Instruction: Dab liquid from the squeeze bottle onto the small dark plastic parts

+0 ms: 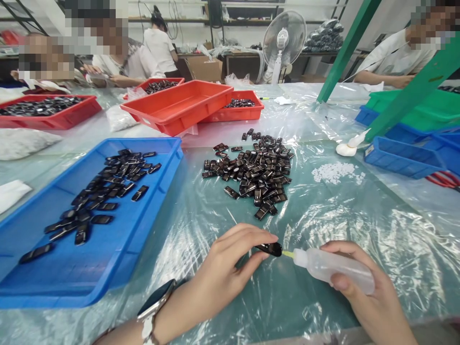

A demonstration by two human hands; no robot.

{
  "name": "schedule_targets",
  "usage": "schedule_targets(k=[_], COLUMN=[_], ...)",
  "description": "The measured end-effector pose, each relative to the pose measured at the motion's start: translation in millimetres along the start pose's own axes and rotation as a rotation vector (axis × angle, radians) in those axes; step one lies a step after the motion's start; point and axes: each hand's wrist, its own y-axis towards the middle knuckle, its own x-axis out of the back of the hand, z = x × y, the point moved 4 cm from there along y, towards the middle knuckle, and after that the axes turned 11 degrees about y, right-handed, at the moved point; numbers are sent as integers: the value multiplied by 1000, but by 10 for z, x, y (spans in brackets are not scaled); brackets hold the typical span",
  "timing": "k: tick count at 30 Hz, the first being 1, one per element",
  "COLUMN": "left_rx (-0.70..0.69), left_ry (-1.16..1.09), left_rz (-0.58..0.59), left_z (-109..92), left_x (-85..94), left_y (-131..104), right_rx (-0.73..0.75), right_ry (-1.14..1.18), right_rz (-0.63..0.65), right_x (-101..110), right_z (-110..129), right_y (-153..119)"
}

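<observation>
Between the thumb and fingers of my left hand (pixel 230 263) is a small glossy black plastic piece (pixel 272 248), partly covered by the fingers. My right hand (pixel 373 287) grips a translucent white squeeze bottle (pixel 334 269), tilted sideways. Its thin yellow-green nozzle (pixel 288 254) points left, with the tip at the end of the black piece; whether they touch I cannot tell. Beyond my hands lies a heap of similar black pieces (pixel 258 167). To its right is a scatter of small white bits (pixel 338 172).
A blue tray (pixel 143 230) with more black pieces stands on the left. Red trays (pixel 179 108) are stacked behind it. Blue bins (pixel 402 155) and a green slanted post (pixel 413 91) stand at right. Clear plastic sheet covers the table. Several people sit or stand farther back.
</observation>
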Motion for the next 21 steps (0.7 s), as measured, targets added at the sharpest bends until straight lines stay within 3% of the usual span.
schedule_targets(k=[21], left_rx=[-14], left_ry=[23], left_rz=[51], left_z=[-6], left_x=[-31], left_y=[-21], right_rx=[-18], right_ry=[7], right_rz=[92], right_x=[28], right_z=[3], right_y=[71])
